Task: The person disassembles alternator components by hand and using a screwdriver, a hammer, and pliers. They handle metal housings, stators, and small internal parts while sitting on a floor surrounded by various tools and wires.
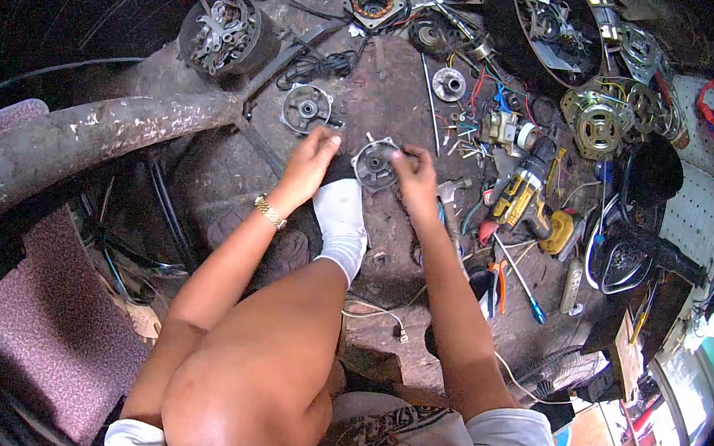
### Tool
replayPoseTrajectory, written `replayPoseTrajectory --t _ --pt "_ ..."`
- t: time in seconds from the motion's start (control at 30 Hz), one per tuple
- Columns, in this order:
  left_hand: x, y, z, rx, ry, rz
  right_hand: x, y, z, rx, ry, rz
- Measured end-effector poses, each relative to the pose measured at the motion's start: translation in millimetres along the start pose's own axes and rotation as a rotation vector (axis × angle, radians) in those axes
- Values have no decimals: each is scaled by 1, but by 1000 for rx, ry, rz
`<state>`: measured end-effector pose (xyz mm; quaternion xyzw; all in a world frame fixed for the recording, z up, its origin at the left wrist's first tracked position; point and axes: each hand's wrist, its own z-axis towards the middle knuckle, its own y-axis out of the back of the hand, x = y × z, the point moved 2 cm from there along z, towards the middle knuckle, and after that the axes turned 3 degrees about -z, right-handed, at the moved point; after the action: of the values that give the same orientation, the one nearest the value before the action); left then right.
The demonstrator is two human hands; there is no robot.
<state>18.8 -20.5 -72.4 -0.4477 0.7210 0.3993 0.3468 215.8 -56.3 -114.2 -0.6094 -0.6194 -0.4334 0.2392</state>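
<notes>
Hands meet over a round grey cast-metal motor end cover w/ spoked centre (375, 165), which sits on the dirty work floor (388, 96) just past the white-socked foot (341, 226). Looks rigid, fairly weighty, prob. greasy, so best gripped at the rim/lugs, not the hub. Left hand (309, 162): fingers curled close together, tips at the cover's left edge; right hand (416, 180): fingers bent, pinching the right rim; a similar grey cover (306, 109) lies nearby.
</notes>
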Motion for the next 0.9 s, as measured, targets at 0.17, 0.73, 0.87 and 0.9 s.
replayPoseTrajectory --t 0.17,0.73,0.87,0.9 --pt "-14 -4 -5 135 289 -524 -19 22 -9 149 -241 483" --pt "-48 -30 -18 259 287 -984 77 20 -39 105 566 -323" --pt "-46 -25 -17 162 141 -661 70 29 -36 25 541 -339" --pt "-45 -23 -15 90 75 -474 64 32 -33 -16 546 -339"
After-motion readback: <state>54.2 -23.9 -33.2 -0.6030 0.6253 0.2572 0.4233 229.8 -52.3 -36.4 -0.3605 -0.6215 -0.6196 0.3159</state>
